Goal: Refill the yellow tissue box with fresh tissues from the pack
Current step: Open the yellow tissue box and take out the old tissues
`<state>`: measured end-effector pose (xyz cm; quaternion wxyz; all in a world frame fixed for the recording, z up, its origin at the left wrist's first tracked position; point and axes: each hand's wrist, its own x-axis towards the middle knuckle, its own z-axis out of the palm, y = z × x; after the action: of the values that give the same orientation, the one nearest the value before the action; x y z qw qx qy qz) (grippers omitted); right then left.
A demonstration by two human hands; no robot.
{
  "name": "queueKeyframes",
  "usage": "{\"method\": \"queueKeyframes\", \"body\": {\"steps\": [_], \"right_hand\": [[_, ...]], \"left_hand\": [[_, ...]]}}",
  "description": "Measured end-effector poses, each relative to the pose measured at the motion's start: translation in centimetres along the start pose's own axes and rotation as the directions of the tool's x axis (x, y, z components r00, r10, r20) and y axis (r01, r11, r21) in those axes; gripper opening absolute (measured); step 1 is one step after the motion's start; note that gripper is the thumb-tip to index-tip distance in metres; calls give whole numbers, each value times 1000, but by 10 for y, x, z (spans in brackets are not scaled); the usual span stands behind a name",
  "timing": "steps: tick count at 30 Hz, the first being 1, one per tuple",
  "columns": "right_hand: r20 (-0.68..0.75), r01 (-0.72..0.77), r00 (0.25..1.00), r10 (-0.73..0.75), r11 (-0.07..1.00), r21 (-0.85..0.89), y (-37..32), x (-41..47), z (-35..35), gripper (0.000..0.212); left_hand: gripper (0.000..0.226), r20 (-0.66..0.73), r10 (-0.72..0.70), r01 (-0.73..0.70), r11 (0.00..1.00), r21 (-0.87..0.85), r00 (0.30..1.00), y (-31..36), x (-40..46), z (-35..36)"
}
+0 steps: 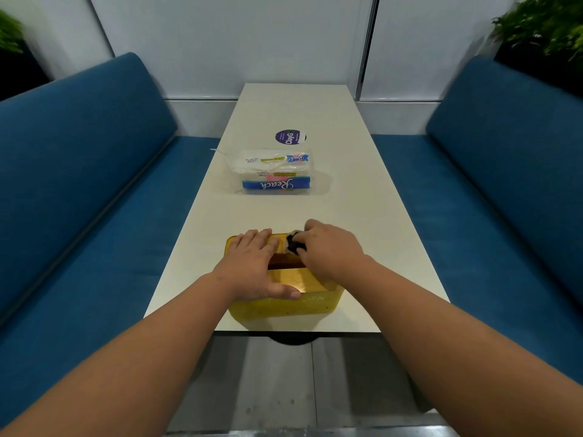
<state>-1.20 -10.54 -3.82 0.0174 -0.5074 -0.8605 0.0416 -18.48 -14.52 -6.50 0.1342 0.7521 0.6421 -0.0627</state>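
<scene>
box under both hands, pack straight ahead

we saw the white table (347,190) running away from us, and the tissue pack (273,171) lay far up on its middle line, well apart from the hands, its long axis across the table. the yellow tissue box (285,305) stood near our edge. our left hand (252,266) lay on its lid with straight fingers, gripping nothing. our right hand (328,250) curled around a small dark thing (295,244) at the lid's far side. both hands seemed equally near the pack.

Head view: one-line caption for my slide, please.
Left hand steadies the yellow tissue box; right hand holds a dark object on top.
</scene>
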Motion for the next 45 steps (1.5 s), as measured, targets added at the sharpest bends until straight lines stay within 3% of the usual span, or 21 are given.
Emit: {"method": "queueKeyframes", "body": {"steps": [3,8,13,16,19,21,22,23,25,26,27,28,30,33,35,38,45], "right_hand": [[-10,-75,997,74,995,-59,3,7,0,31],[43,77,996,-76,997,-6,-25,16,1,31],[29,-38,999,40,998,-45,3,8,0,30],[48,-50,998,48,998,37,12,0,-4,34],[-49,-62,996,75,972,228,7,1,-13,37],[-94,-81,986,135,894,440,-3,10,-18,37],[-84,-84,984,157,826,558,-11,14,-21,37],[-42,-91,985,166,715,693,-21,17,-25,38],[82,-127,988,133,379,917,-39,19,-36,48],[128,-144,988,86,215,966,-45,18,-40,52],[132,-134,991,25,124,983,-49,16,-44,46],[109,-104,993,-33,124,987,-52,14,-49,38],[64,-36,994,-87,290,956,-50,13,-53,41],[73,31,992,-100,772,635,-46,13,-47,57],[255,63,951,-176,916,397,-46,8,-35,70],[414,154,882,-224,968,197,-48,-2,-19,83],[404,194,888,-220,975,106,-53,-4,-7,68]], "left_hand": [[137,2,-4,4,1000,-10,1000,2,-2,-2],[133,-5,-26,26,997,-75,1000,2,-4,-2],[131,22,-27,28,998,-51,999,2,-1,-2],[133,34,-18,19,999,-42,999,1,-2,-6],[106,-146,-29,0,980,-198,989,8,-8,-20],[86,-254,-142,-12,853,-522,957,16,-12,-34],[80,-230,-200,-23,705,-709,952,21,-13,-42],[73,-171,-234,-23,525,-851,957,25,-14,-49],[61,-61,-271,0,219,-976,961,29,-15,-62],[55,-42,-296,-4,126,-992,954,27,-17,-66],[48,-42,-336,-18,75,-997,941,22,-18,-69],[41,-48,-383,-35,43,-998,922,14,-20,-73],[32,-59,-471,-34,62,-998,880,-8,-22,-73],[33,-109,-604,115,320,-940,790,-41,-28,-66],[38,-112,-638,204,401,-893,762,-54,-36,-55],[40,-11,-637,285,359,-889,771,-62,-45,-30],[46,80,-608,293,260,-920,790,-60,-49,3]]}}
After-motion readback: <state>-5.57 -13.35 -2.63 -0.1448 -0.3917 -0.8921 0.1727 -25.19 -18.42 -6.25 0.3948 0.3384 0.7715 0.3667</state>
